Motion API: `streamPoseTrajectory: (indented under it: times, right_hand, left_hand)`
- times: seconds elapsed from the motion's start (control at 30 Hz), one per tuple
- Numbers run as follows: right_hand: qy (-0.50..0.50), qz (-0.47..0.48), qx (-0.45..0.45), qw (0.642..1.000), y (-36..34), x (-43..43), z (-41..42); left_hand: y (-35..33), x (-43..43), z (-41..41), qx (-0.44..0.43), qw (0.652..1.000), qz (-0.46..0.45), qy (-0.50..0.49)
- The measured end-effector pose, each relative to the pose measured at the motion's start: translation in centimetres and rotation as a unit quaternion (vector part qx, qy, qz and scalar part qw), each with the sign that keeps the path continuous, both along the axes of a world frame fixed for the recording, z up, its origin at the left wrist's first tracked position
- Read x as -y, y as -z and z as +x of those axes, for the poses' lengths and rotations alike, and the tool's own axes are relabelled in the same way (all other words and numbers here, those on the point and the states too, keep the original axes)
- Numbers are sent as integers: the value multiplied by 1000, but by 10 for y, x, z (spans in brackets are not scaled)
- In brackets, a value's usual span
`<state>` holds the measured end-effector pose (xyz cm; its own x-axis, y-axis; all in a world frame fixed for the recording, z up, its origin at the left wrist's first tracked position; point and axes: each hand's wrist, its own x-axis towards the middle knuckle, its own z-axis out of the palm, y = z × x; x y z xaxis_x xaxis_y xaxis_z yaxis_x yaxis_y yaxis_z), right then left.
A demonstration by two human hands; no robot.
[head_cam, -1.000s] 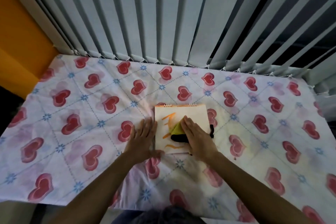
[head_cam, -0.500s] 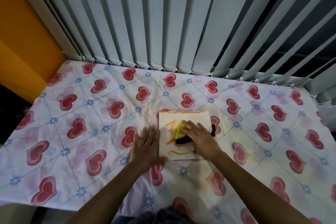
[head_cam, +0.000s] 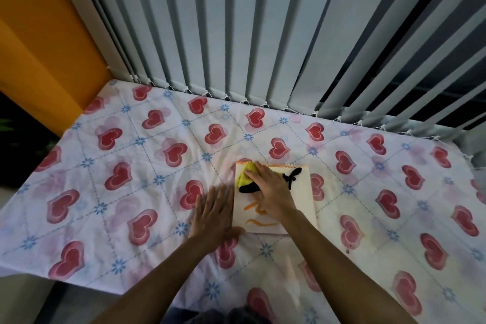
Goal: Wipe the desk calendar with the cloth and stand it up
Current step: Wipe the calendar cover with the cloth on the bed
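**Yellow cloth on the calendar's top corner**

Yellow and black, that cloth [head_cam: 248, 179] sits bunched under the right hand [head_cam: 271, 189], and we see it pressed onto the far left corner of the desk calendar [head_cam: 302, 197]. Fingers curl over the fabric, gripping it against the page. The calendar lies flat on the desk, spiral binding along its far edge, orange squiggles showing on the near part of the sheet and a black mark just right of the hand. Over on the other side, the left hand [head_cam: 214, 214] is spread flat, palm down, fingers together and holding nothing, resting on the heart-print cover [head_cam: 118, 166] right against the calendar's left edge. We can see both forearms reaching in from the bottom of the view. Grey vertical blinds [head_cam: 236, 34] hang behind the desk, an orange wall [head_cam: 39, 47] at the far left.
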<state>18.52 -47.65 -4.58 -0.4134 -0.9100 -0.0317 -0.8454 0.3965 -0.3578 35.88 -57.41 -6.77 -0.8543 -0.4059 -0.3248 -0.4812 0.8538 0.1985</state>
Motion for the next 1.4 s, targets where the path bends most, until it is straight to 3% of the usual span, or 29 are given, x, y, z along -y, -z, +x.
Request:
streamPoseTrajectory:
  times: [0.1, 0.3, 0.37, 0.57, 0.7, 0.8, 1.0, 1.13, 1.23, 1.4]
  right_hand:
    - [-31, 62, -47, 997, 6, 1, -3]
    - [-147, 53, -129, 979, 16, -44, -8]
    - [-164, 58, -116, 978, 17, -56, -20]
    - [-77, 78, -60, 992, 0, -14, -18]
    - [-174, 100, -67, 977, 8, -29, -9]
    - [-219, 66, -33, 973, 10, -64, -23]
    - [-72, 57, -4, 996, -3, -46, -22]
    - [-174, 99, -19, 980, -1, -38, -5]
    - [-222, 72, 10, 972, -1, -67, -16]
    - [-144, 84, 10, 986, -6, -92, -40]
  left_hand:
    - [-2, -1, 0, 0, 1000, -8, -3]
    - [-3, 0, 0, 8, 1000, 4, 1]
    - [-3, 1, -1, 10, 1000, 9, 8]
    - [0, 4, -2, 19, 1000, 8, 12]
    - [2, 8, -2, 18, 999, 25, 15]
    - [2, 11, 0, 14, 999, 31, 24]
    - [-2, 10, 1, 6, 999, 42, 19]
    - [-2, 10, 0, 7, 999, 50, 15]
    - [-1, 11, 0, 9, 999, 43, 16]
    - [3, 10, 0, 9, 999, 30, 10]
